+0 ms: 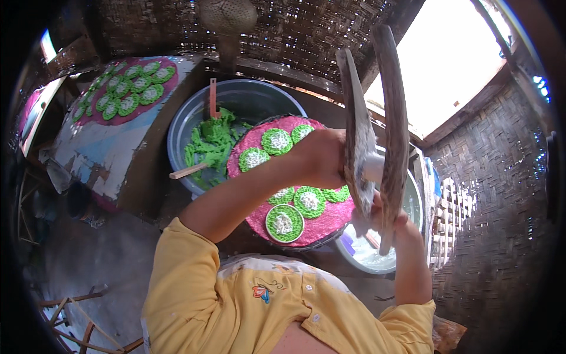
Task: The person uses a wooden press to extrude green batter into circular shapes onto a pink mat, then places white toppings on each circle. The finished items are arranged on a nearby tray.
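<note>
Over the right side of a round tray, I hold a hand press of two long weathered wooden bars with a white cylinder between them. My left hand is closed against the left bar, its fingertips hidden. Lower down, my right hand wraps round the bars near their lower ends. Beneath them, the tray's pink covering carries several flat green stringy rounds with white centres. A thin pale ring encircles the nearest round. My left forearm hides part of the tray.
Behind the tray, a grey-blue basin holds green dough, a wooden stick and an orange flat tool. A pale basin stands at right. More green rounds lie on pink cloth at far left. Woven walls surround a bright window opening.
</note>
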Available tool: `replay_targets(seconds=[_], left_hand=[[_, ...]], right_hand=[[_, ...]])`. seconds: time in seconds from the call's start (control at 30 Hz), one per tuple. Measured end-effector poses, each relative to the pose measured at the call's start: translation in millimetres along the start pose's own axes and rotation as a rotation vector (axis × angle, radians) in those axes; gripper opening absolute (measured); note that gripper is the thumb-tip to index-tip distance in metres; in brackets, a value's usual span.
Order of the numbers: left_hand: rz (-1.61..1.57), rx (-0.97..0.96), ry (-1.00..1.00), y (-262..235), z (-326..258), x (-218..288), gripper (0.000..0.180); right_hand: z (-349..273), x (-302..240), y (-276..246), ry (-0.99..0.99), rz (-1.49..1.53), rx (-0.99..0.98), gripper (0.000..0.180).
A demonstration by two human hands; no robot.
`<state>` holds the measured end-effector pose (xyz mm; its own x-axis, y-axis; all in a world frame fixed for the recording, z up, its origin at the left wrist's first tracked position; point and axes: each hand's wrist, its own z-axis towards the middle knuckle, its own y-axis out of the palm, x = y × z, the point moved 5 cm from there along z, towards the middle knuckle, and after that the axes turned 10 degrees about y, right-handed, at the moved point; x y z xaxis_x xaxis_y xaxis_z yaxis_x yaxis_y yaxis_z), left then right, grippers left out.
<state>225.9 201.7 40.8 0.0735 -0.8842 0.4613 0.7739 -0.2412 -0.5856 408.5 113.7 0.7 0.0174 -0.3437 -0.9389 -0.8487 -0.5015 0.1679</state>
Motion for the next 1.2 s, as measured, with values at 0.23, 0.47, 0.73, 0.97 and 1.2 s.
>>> replay_targets(seconds=[0.23, 0.47, 0.73, 0.97, 1.2], left_hand=[[-2.028, 0.312, 0.137, -11.2, 74.1, -57.8, 0.068], [-2.095, 0.555, -0.236, 72.6, 78.1, -140.4, 0.071], [-1.930, 0.824, -0.360, 110.4, 41.3, -188.7, 0.062], [-1.910, 0.836, -0.346, 90.3, 31.6, -186.5, 0.060], [-1.925, 0.810, -0.308, 104.9, 19.9, -185.5, 0.057]], right_hand=[[-24.2, 14.3, -38.6, 0.106, 0.080, 0.064, 0.098], [-24.4, 23.6, -81.9, 0.336, 0.198, 0.155, 0.077], [-3.7, 44.3, -115.2, 0.408, -0.072, 0.272, 0.060], [7.3, 36.1, -109.1, 0.440, -0.203, 0.244, 0.055], [-0.6, 33.0, -107.6, 0.470, -0.173, 0.316, 0.044]])
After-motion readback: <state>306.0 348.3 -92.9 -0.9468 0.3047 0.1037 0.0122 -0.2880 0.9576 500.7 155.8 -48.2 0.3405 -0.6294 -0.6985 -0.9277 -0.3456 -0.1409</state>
